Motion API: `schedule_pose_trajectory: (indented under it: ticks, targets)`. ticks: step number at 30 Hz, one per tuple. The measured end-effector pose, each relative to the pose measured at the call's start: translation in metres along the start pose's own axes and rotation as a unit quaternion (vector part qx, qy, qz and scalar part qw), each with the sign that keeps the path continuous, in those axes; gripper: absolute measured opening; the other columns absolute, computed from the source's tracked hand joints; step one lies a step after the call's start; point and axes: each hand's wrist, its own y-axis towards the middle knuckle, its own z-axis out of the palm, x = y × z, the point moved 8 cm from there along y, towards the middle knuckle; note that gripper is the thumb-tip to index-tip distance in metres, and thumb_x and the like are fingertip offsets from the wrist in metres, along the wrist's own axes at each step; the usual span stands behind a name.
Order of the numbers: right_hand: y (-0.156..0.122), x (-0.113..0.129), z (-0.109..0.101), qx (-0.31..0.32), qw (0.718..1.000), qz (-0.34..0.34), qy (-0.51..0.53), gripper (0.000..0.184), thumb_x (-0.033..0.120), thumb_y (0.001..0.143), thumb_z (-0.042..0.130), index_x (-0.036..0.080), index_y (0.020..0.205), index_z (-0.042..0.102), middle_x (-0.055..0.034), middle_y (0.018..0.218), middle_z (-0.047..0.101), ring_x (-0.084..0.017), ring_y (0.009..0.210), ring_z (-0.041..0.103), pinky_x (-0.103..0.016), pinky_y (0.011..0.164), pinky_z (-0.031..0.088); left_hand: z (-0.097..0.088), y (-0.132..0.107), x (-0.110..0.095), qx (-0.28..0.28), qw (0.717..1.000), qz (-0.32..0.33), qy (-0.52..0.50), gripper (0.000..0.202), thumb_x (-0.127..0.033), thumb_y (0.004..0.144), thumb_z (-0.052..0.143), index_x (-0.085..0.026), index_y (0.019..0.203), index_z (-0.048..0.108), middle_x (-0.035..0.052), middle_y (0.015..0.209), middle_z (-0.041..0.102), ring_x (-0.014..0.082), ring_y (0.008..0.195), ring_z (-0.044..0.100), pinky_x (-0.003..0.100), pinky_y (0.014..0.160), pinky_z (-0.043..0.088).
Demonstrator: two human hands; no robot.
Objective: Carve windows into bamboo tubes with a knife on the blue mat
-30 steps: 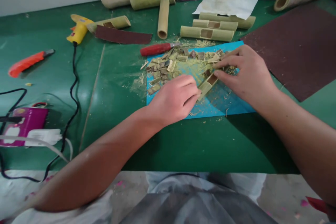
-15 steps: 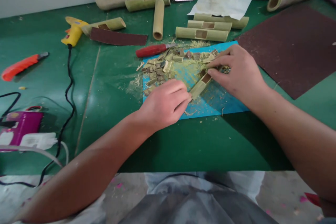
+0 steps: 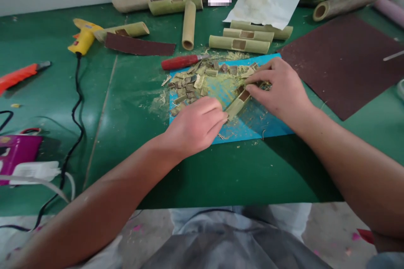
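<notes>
The pale green bamboo tube [image 3: 234,108] slanted between the two grips, its near end at the fingertips of the left hand [image 3: 195,126] and its far end partly hidden by the right hand [image 3: 279,86]. A rectangular opening, brown inside, faced upward just beside the right-hand grip, while smooth, uncut wall ran toward the left-hand grip.

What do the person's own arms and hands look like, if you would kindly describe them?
The left hand and right hand are bare; no glove, ring, watch or wristband shows. The left forearm and right forearm are uncovered too, and no sleeve can be clearly made out on either. A grey cloth garment shows at the torso.
</notes>
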Motion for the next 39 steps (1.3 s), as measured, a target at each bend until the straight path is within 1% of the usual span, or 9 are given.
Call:
schedule_pose_trajectory:
  ticks: [8,11,15,17,20,23,30,35,39]
  targets:
    - [0.0,0.0015,-0.0006,0.015,1.0,0.016,-0.002,0.012,0.026,0.085,0.068,0.027,0.092,0.077,-0.0101,0.104,0.065,-0.029,0.104,0.062,-0.048,0.096,0.052,0.0021,0.0013,-0.0021,0.012,1.0,0.011,0.014,0.026,-0.018,0.102,0.051,-0.016,0.079,0.065,0.0065,0.084,0.066,0.0171,0.078,0.061,0.031,0.069,0.05]
    - [0.0002,0.0024,-0.0001,0.019,1.0,0.016,-0.003,0.012,0.027,0.084,0.069,0.026,0.092,0.078,-0.0111,0.103,0.065,-0.028,0.102,0.062,-0.047,0.097,0.052,-0.0004,0.0009,-0.0017,0.0,1.0,0.011,0.015,0.027,-0.017,0.102,0.051,-0.016,0.079,0.065,0.0052,0.082,0.065,0.0162,0.076,0.06,0.03,0.069,0.049]
    - [0.0014,0.0,0.001,0.016,1.0,0.018,-0.005,0.014,0.026,0.085,0.068,0.028,0.094,0.077,-0.0087,0.103,0.065,-0.028,0.102,0.062,-0.046,0.096,0.052,0.0012,0.001,-0.0016,0.005,1.0,0.016,0.016,0.027,-0.017,0.102,0.051,-0.015,0.078,0.065,0.0068,0.084,0.066,0.0176,0.078,0.061,0.031,0.069,0.05]
    - [0.0019,-0.0015,0.0009,0.011,1.0,0.023,-0.001,0.015,0.027,0.083,0.069,0.026,0.095,0.078,-0.0089,0.102,0.066,-0.028,0.101,0.063,-0.046,0.095,0.052,0.0016,-0.0001,-0.0028,0.006,1.0,0.021,0.019,0.028,-0.017,0.102,0.051,-0.015,0.078,0.064,0.0065,0.083,0.066,0.017,0.076,0.06,0.031,0.068,0.049]
    - [0.0024,-0.0003,0.0005,0.01,1.0,0.022,-0.001,0.015,0.026,0.081,0.07,0.024,0.094,0.079,-0.01,0.102,0.067,-0.028,0.101,0.063,-0.047,0.094,0.053,0.0012,-0.0012,-0.0029,-0.001,0.999,0.018,0.033,0.027,-0.016,0.102,0.05,-0.016,0.078,0.062,0.0048,0.08,0.064,0.0157,0.072,0.057,0.03,0.066,0.048]
    - [0.0027,0.0015,-0.0012,0.007,1.0,0.023,-0.003,0.012,0.025,0.082,0.069,0.028,0.091,0.077,-0.0088,0.103,0.068,-0.028,0.101,0.064,-0.046,0.094,0.053,0.0031,-0.0004,-0.0031,0.002,0.999,0.021,0.042,0.025,-0.016,0.101,0.051,-0.017,0.079,0.062,0.0052,0.081,0.064,0.0164,0.075,0.058,0.031,0.068,0.048]
    - [0.0031,0.0032,-0.0028,0.01,0.999,0.033,-0.005,0.007,0.026,0.08,0.07,0.028,0.085,0.074,-0.0062,0.093,0.067,-0.029,0.099,0.064,-0.046,0.09,0.053,0.0028,-0.0015,-0.0069,0.009,0.997,0.036,0.074,0.027,-0.014,0.1,0.049,-0.017,0.077,0.062,0.0056,0.08,0.062,0.0177,0.075,0.056,0.032,0.067,0.048]
    - [0.0043,0.0036,-0.0024,0.011,0.999,0.036,0.002,0.005,0.025,0.081,0.07,0.028,0.085,0.072,-0.0055,0.09,0.067,-0.029,0.101,0.063,-0.046,0.09,0.052,0.0035,-0.0016,-0.0071,0.014,0.997,0.038,0.062,0.027,-0.015,0.101,0.048,-0.017,0.078,0.063,0.0061,0.082,0.062,0.018,0.077,0.056,0.032,0.068,0.048]
    - [0.0048,0.0032,-0.0015,0.014,0.999,0.043,-0.001,0.005,0.024,0.079,0.071,0.026,0.084,0.073,-0.0073,0.094,0.067,-0.028,0.1,0.063,-0.046,0.09,0.052,0.0031,-0.0015,-0.006,0.015,0.998,0.03,0.061,0.027,-0.016,0.101,0.048,-0.017,0.08,0.063,0.0053,0.081,0.062,0.018,0.076,0.055,0.033,0.067,0.046]
